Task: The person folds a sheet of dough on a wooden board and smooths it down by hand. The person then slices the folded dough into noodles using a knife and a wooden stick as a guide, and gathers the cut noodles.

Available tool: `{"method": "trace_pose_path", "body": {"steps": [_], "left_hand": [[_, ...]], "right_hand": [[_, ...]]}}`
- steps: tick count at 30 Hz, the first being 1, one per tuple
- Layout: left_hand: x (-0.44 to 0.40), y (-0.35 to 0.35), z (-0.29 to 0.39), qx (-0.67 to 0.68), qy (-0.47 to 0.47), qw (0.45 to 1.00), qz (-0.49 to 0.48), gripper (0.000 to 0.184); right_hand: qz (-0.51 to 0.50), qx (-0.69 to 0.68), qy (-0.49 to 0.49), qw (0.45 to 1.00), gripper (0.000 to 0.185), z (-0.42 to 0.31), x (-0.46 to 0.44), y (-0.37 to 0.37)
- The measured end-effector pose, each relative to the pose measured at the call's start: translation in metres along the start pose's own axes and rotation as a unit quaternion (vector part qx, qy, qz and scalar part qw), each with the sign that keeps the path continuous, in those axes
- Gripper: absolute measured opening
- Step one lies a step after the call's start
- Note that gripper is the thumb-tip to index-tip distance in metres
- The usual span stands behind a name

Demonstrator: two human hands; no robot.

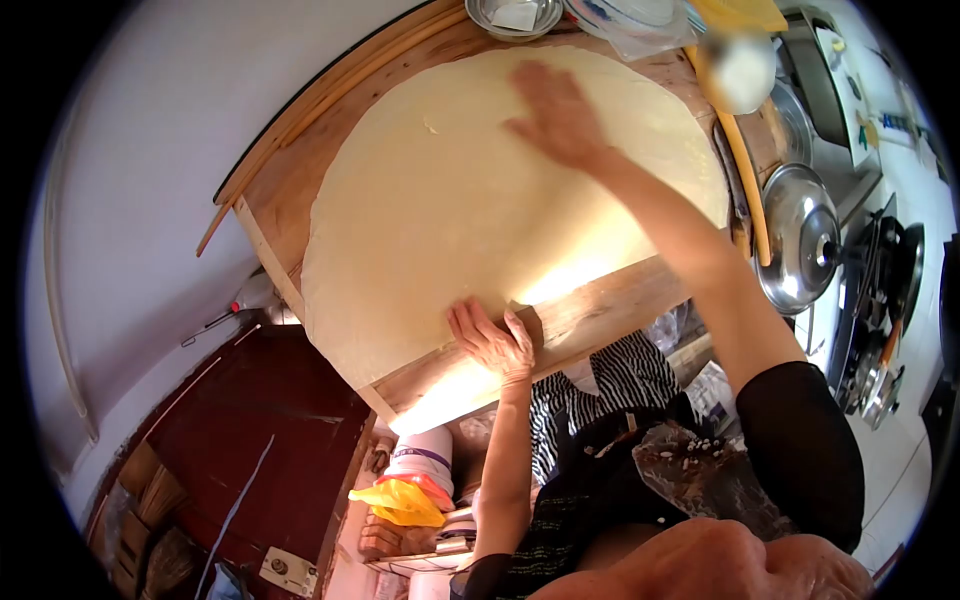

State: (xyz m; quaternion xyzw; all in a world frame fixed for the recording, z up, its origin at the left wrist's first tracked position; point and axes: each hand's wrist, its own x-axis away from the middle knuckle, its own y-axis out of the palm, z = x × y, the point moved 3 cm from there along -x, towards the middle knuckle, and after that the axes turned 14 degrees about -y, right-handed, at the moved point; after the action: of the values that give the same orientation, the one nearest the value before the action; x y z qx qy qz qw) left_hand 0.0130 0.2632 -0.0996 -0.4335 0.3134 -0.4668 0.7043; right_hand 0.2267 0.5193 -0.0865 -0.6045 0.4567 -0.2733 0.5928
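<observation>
A wide, thin sheet of pale dough [430,200] covers most of a wooden board [590,318], and its left part hangs past the board's edge. My right hand [562,118] lies flat over the far part of the sheet with fingers stretched out and thumb apart, slightly blurred by motion. At the near edge, my left hand [493,340] rests with spread fingers partly on the dough and partly by the board's front strip. Neither hand holds anything. Near the upper left of the sheet, a small raised flake or crease [431,126] shows.
Long thin wooden sticks [335,97] lie along the board's back left edge; a thicker stick [742,175] lies at its right. Metal bowls [515,17] stand behind. To the right are a domed steel lid [798,238] and a stove. A yellow bag [402,503] sits below.
</observation>
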Motion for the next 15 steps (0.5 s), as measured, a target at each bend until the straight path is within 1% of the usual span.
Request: {"method": "trace_pose_path", "body": {"steps": [3,4,6,8,10,11,12,14,15], "left_hand": [[0.000,0.001,-0.002,0.008,-0.004,1.000,-0.020,0.056],[-0.001,0.001,-0.002,0.004,-0.006,1.000,-0.020,0.056],[-0.002,0.004,0.002,0.001,-0.004,1.000,-0.021,0.056],[-0.005,0.004,0.006,0.007,0.000,1.000,-0.026,0.056],[-0.004,0.006,0.007,0.008,0.011,1.000,-0.022,0.055],[-0.003,0.007,0.008,0.010,0.016,1.000,-0.016,0.055],[-0.003,0.008,0.009,0.009,0.023,1.000,-0.018,0.055],[-0.003,0.008,0.010,-0.016,0.021,1.000,-0.003,0.054],[-0.002,0.010,0.013,-0.015,0.029,0.999,-0.006,0.054]], "right_hand": [[0.013,0.069,0.085,0.994,0.066,0.068,0.072,-0.020],[0.024,0.075,0.095,0.992,0.067,0.086,0.102,-0.026],[0.036,0.081,0.109,0.990,0.068,0.093,0.130,-0.031],[0.045,0.106,0.169,0.979,0.071,0.083,0.153,-0.032],[0.087,0.066,0.110,0.988,0.074,0.041,0.139,-0.024],[0.012,0.054,0.134,0.989,0.076,0.010,0.117,-0.019],[-0.022,0.023,0.128,0.991,0.076,-0.024,0.098,-0.020],[-0.093,-0.028,0.085,0.992,0.078,-0.077,0.078,-0.016],[-0.057,-0.048,0.031,0.997,0.078,-0.096,0.084,0.005]]}}
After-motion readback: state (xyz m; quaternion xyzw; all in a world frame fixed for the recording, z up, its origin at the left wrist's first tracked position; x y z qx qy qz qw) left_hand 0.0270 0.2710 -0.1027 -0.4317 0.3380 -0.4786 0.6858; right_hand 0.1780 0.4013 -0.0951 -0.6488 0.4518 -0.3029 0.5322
